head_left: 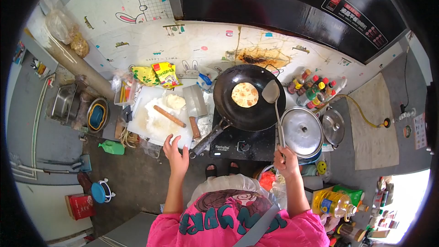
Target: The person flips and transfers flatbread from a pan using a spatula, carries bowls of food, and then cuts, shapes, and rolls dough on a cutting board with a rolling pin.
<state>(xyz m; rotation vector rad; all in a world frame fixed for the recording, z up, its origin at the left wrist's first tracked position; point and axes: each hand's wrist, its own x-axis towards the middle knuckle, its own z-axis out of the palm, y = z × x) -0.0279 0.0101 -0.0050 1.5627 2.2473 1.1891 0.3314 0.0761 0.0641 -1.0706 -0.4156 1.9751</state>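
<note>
My right hand (286, 161) grips the long handle of a metal spatula (271, 92), whose blade rests inside the black wok (228, 80). In the wok lies a round flatbread (245, 94) with browned spots, to the left of the blade. My left hand (175, 156) is empty with its fingers spread, near the front edge of the white cutting board (137, 126) and left of the wok's handle. On the floured board are a wooden rolling pin (169, 116), a lump of dough (175, 101) and a cleaver (195, 102).
The wok stands on a black cooktop (242, 148). Right of it are a lidded silver pot (302, 130), a smaller glass-lidded pot (333, 127) and several sauce bottles (315, 91). Yellow packets (165, 74) lean behind the board. A large oil bottle (331, 202) stands at the lower right.
</note>
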